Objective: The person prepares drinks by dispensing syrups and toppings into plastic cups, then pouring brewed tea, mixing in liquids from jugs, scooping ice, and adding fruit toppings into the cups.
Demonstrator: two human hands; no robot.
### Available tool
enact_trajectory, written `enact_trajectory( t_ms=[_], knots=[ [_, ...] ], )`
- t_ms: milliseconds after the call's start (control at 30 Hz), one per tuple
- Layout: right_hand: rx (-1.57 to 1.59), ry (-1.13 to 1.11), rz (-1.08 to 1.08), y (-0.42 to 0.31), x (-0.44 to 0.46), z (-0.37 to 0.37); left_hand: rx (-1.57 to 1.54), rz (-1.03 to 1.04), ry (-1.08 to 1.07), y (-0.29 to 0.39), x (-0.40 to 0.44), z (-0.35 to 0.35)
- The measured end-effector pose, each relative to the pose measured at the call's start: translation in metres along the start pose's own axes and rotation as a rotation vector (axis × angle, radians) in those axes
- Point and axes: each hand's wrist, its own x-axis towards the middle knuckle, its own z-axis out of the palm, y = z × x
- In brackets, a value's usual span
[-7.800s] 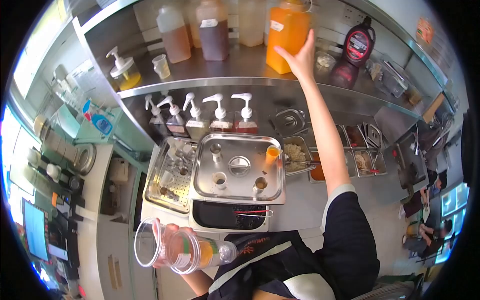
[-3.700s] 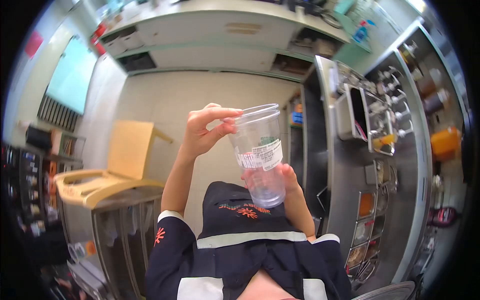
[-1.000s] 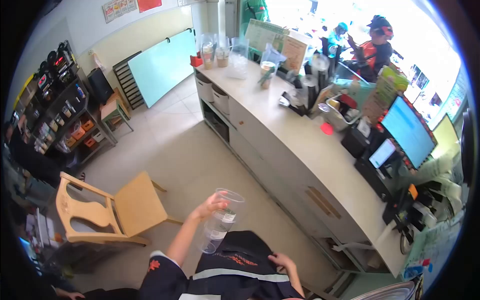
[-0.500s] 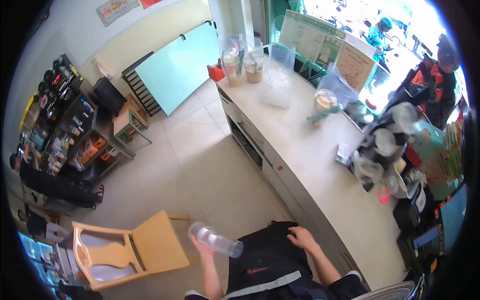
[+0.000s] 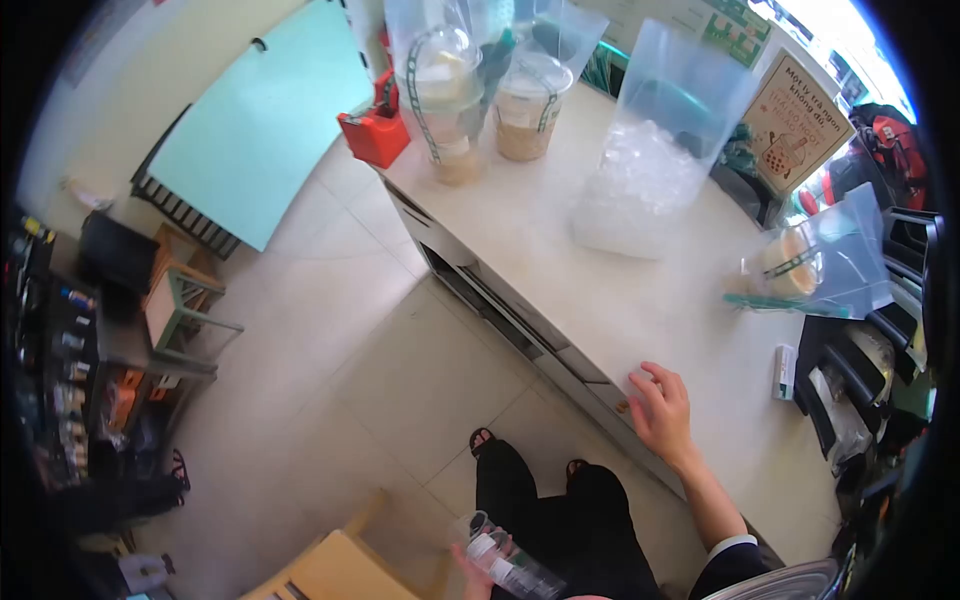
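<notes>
At the bottom of the view, my left hand (image 5: 470, 578) is closed around a clear plastic cup (image 5: 505, 565) with a white label. The cup lies tilted in front of my dark trousers, and part of it is cut off by the frame. My right hand (image 5: 662, 412) is over the near edge of the counter (image 5: 690, 300), fingers apart and bent, holding nothing. Ahead of it stands a clear bag of ice (image 5: 645, 185). To its upper right, a bagged drink cup (image 5: 795, 262) leans on its side. A small white box (image 5: 784, 372) lies nearer.
Two bagged drink cups (image 5: 525, 115) stand at the counter's far left, beside a red tape dispenser (image 5: 375, 130). A sign (image 5: 795, 120) stands at the back right. A wooden chair (image 5: 335, 570) is low on the left. A folded turquoise table (image 5: 265, 120) leans by the wall.
My view has moved closer to the counter. My right hand has gone from my apron front to the counter edge. The cup stays in my left hand, now lower in view.
</notes>
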Motion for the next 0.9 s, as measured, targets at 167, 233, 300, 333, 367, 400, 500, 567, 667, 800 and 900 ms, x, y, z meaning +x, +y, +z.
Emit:
enact_trajectory(
  t_ms=[167, 233, 300, 333, 367, 400, 500, 567, 667, 800, 900],
  knots=[
    [-0.143, 0.085, -0.036, -0.025, 0.043, 0.037, 0.578, 0.061, 0.153, 0.052, 0.018, 0.007],
    [-0.140, 0.100, -0.003, -0.026, 0.052, 0.045, 0.606, 0.001, 0.209, 0.044, 0.020, 0.046],
    [-0.137, 0.117, 0.023, -0.027, 0.058, 0.051, 0.268, -0.125, 0.068, 0.036, 0.022, 0.075],
    [-0.143, 0.128, 0.033, -0.028, 0.060, 0.053, 0.154, -0.172, 0.028, 0.038, 0.024, 0.079],
    [-0.148, 0.137, 0.042, -0.028, 0.062, 0.053, 0.416, -0.044, 0.158, 0.047, 0.027, 0.066],
    [-0.155, 0.129, 0.047, -0.029, 0.062, 0.053, 0.677, 0.088, 0.287, 0.049, 0.029, 0.065],
    [-0.165, 0.135, 0.065, -0.029, 0.061, 0.054, 0.185, -0.039, 0.189, 0.055, 0.033, 0.066],
    [-0.138, 0.158, 0.055, -0.029, 0.059, 0.053, 0.319, -0.004, 0.275, 0.064, 0.037, 0.053],
    [-0.114, 0.154, 0.063, -0.028, 0.057, 0.049, 0.552, 0.015, 0.356, 0.073, 0.056, 0.030],
    [0.149, 0.324, 0.176, -0.015, 0.047, 0.047, 0.727, -0.158, 0.370, 0.052, 0.088, 0.022],
    [0.109, 0.764, 0.518, 0.006, 0.057, 0.024, 0.856, -0.306, 0.388, 0.021, 0.092, 0.041]
  ],
)
